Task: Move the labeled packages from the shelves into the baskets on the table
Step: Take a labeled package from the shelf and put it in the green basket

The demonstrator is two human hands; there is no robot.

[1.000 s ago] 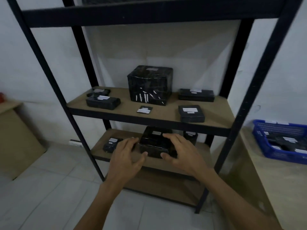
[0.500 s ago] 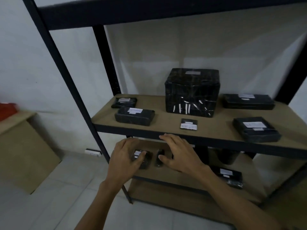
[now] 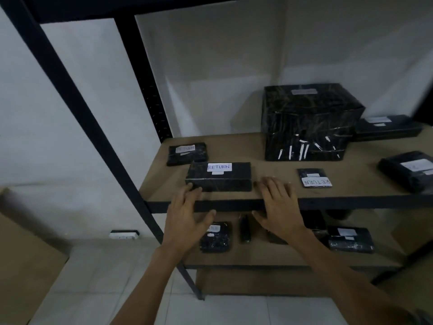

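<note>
Up come both hands from the lower shelf (image 3: 253, 254) to the front edge of the brown board middle shelf (image 3: 269, 165). The left hand (image 3: 187, 219), held flat, touches the front left corner of the black plastic-wrapped rectangular package labelled RETURN (image 3: 219, 177). The right hand (image 3: 278, 207) spreads just beside its right end, gripping nothing. A lift looks next.

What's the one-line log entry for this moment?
phase: reach | left hand: open, fingertips at long RETURN package | right hand: open, beside it | held: nothing
</note>
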